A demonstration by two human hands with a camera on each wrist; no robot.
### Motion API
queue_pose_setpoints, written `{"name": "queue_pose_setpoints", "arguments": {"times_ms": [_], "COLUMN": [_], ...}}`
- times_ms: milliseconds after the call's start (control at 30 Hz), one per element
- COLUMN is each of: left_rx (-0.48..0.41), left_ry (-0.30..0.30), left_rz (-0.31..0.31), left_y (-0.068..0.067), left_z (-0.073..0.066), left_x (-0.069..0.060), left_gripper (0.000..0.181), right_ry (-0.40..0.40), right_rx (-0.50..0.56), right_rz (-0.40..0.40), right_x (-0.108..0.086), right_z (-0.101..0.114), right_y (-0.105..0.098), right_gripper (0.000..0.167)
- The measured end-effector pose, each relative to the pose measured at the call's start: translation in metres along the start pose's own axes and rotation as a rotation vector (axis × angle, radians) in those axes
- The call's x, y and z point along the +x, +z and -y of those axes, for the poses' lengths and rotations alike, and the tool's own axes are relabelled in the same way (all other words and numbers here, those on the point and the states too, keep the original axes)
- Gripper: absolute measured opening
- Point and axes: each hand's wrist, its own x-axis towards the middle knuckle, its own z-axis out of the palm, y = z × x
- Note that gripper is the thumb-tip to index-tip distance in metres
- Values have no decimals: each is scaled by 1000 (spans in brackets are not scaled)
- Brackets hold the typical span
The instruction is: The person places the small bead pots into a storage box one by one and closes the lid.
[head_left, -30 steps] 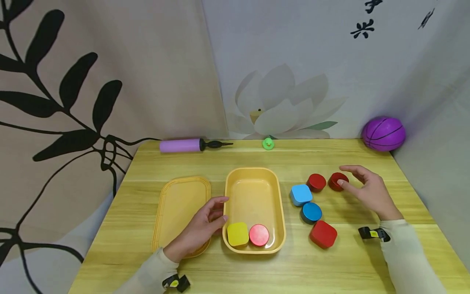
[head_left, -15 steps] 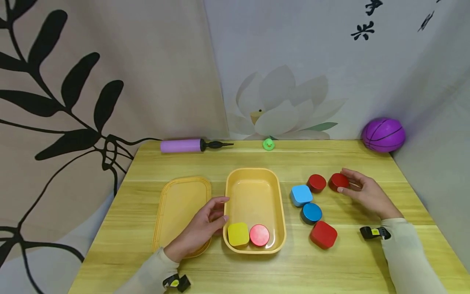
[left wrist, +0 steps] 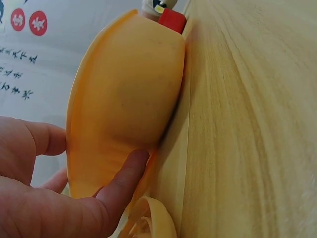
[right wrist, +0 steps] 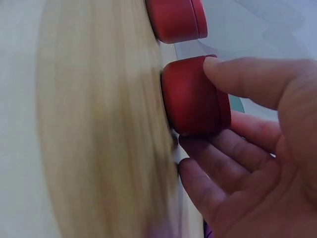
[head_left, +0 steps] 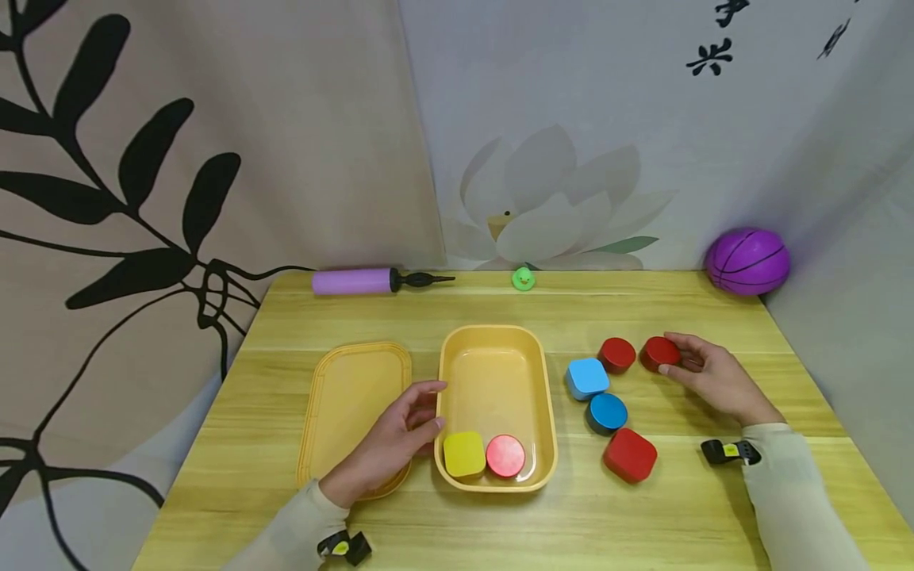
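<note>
Pale cloth, printed with dark leaves at the left and a large flower toward the right, hangs behind the wooden table, whose grain runs left to right. Toward its right side we see the red cylinder, upright, its axis vertical and its flat round top facing up. Near the middle we see the yellow tray, hollow side up, its long axis running from near to far.

We find the right hand pinching the red cylinder from its right, thumb on the near side. Well apart from it, the left hand touches the tray's left rim, thumb and fingers spaced and slightly bent; in the left wrist view we see one fingertip against the outer wall.

Just left of the pinched piece stands a second red cylinder, and nearer to us a light blue block, a blue cylinder and a red block. Inside the tray's near end, a yellow block sits left of a pink disc. Left of the tray lies a flat yellow panel, partly hidden by the left hand. Along the far edge we see a purple pump pointing right, a small green duck and, far right, a purple ball.
</note>
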Motion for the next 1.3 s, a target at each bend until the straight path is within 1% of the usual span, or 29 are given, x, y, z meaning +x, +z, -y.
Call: {"name": "queue_pose_setpoints", "arguments": {"times_ms": [233,333,500,667,800,967,1033,1100,1200,1300], "left_rx": [10,13,6,5,0,-2,-2,-7,-14,-16], "left_ry": [7,10,12,10,6,11,11,9,5,5], "left_rz": [7,6,5,1,-4,1,2,2,0,0], "left_y": [0,0,0,1,2,3,3,3,2,2], "left_z": [-1,-1,-1,-1,-2,-2,-2,-1,0,0], "left_x": [0,0,0,0,1,2,2,2,0,-1], "left_gripper": [58,57,57,56,56,56,55,56,57,59], "right_ry": [5,-13,-55,-80,-129,-233,-286,-322,-357,-372], "right_rx": [26,38,47,44,66,85,78,76,51,20], "right_rz": [-26,-43,-56,-69,-79,-76,-66,-53,-32,-1], "right_x": [-4,-6,-8,-10,-11,-11,-10,-10,-10,-11], "right_z": [6,12,26,48,67,88,96,105,117,130], "right_y": [-2,-3,-4,-3,2,13,18,23,32,40], "right_gripper": [75,73,72,71,68,64,62,60,58,58]}}
